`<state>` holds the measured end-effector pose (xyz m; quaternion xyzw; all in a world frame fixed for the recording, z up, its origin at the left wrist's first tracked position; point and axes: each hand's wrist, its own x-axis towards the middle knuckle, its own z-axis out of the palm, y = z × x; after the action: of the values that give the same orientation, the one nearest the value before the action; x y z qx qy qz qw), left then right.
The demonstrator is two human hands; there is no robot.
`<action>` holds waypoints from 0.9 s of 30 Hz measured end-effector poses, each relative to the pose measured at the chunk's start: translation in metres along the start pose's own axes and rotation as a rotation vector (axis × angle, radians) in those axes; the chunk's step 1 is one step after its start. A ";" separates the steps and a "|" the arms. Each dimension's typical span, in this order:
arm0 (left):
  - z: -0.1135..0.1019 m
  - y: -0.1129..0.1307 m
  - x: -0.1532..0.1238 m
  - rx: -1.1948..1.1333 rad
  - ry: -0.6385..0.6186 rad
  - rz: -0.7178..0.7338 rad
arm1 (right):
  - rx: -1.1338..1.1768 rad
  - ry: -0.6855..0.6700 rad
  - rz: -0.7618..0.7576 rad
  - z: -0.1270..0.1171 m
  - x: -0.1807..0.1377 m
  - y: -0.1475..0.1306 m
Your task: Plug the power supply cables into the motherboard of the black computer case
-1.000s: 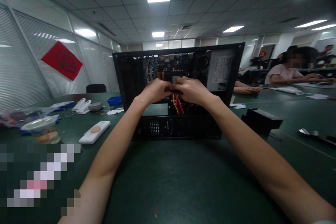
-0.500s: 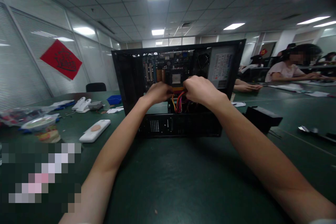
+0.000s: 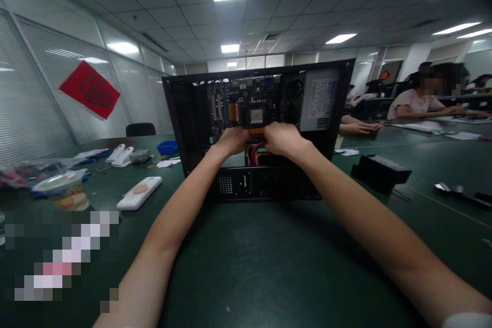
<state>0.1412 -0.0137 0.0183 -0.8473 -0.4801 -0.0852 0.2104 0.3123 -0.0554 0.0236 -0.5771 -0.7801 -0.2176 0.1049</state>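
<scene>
An open black computer case (image 3: pixel 284 184) stands on the green table, its inside facing me. On its back wall is a motherboard (image 3: pixel 246 100) with a pale square processor socket area. My left hand (image 3: pixel 232 141) and my right hand (image 3: pixel 283 137) both reach inside, at the two ends of the yellow and red memory slots (image 3: pixel 257 134). Both hands have curled, closed fingers; the fingertips are turned away, so what they grip is hidden. Below them hangs a bundle of coloured cables (image 3: pixel 254 155). A silver power supply (image 3: pixel 321 97) fills the upper right corner.
A white power bank (image 3: pixel 140 193), a blue tray (image 3: pixel 166 147) and a lidded cup (image 3: pixel 67 195) stand to the left. Right of the case lies a black box-shaped part (image 3: pixel 380 171). Another person's hands (image 3: pixel 359 126) rest behind the case; a seated person (image 3: pixel 418 100) is farther right.
Both hands have moved slightly lower at the memory slots, the right one also a little leftward. The case's right side has shifted slightly left in view.
</scene>
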 end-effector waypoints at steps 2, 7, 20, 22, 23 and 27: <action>0.001 0.002 0.000 0.007 -0.004 -0.004 | 0.007 -0.035 -0.001 0.004 0.003 0.001; 0.007 0.003 0.002 0.044 -0.027 -0.005 | 0.023 -0.133 -0.027 0.010 0.010 0.003; 0.002 0.012 -0.001 0.120 -0.021 0.059 | 0.040 -0.222 -0.087 0.016 0.014 0.008; 0.005 0.010 0.000 0.130 -0.013 0.061 | 0.042 -0.222 -0.088 0.017 0.014 0.007; 0.007 0.009 0.001 0.142 -0.007 0.063 | 0.043 -0.222 -0.090 0.017 0.014 0.007; 0.011 0.008 0.004 0.191 0.010 0.067 | 0.055 -0.216 -0.100 0.020 0.016 0.008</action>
<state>0.1493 -0.0087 0.0074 -0.8386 -0.4564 -0.0361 0.2951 0.3170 -0.0310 0.0145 -0.5543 -0.8204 -0.1377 0.0251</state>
